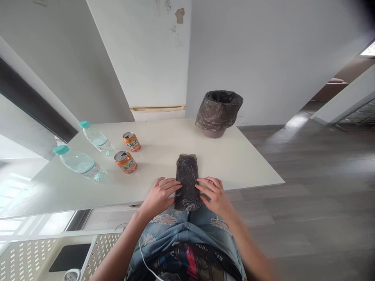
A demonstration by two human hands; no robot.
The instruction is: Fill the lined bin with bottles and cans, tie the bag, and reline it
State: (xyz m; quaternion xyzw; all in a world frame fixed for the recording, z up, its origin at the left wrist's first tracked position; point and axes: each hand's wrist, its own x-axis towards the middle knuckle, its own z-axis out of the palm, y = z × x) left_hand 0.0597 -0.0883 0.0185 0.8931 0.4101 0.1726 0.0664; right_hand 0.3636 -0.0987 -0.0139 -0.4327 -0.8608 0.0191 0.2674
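A black plastic garbage bag (187,181), folded into a long flat strip, lies at the table's front edge with its near end reaching the edge above my lap. My left hand (160,195) rests along the bag's left side, fingers stretched out and their tips touching it. On the opposite side, my right hand (213,195) has its fingers spread, with the fingertips on the bag's right edge. Neither hand is closed around the bag.
On the white table (158,136), a bin (213,133) lined with a black bag (215,113) stands at the back right. Orange cans (131,141) and plastic bottles (80,164) with green caps stand to the left. A perforated white cart (29,255) is at lower left.
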